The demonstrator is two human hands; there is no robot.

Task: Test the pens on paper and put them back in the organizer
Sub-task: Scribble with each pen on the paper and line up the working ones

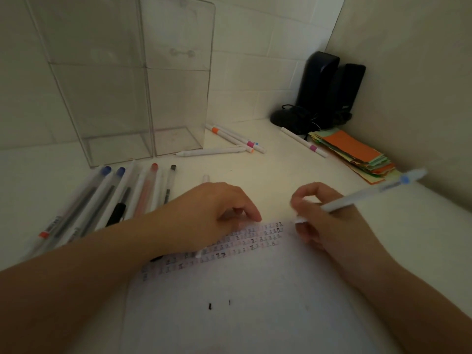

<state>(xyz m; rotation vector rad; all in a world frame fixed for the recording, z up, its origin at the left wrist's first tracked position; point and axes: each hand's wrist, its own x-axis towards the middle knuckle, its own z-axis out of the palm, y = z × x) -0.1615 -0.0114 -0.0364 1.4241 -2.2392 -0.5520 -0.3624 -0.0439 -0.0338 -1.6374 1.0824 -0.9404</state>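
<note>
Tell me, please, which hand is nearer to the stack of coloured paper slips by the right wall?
The right. The right hand holds a pen over the paper, just left of and nearer the camera than the stack of coloured paper slips. The left hand rests farther left, toward the row of pens.

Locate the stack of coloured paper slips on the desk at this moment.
The coloured paper slips lie at the far right of the head view, against the right wall, just in front of the black speakers.
</note>
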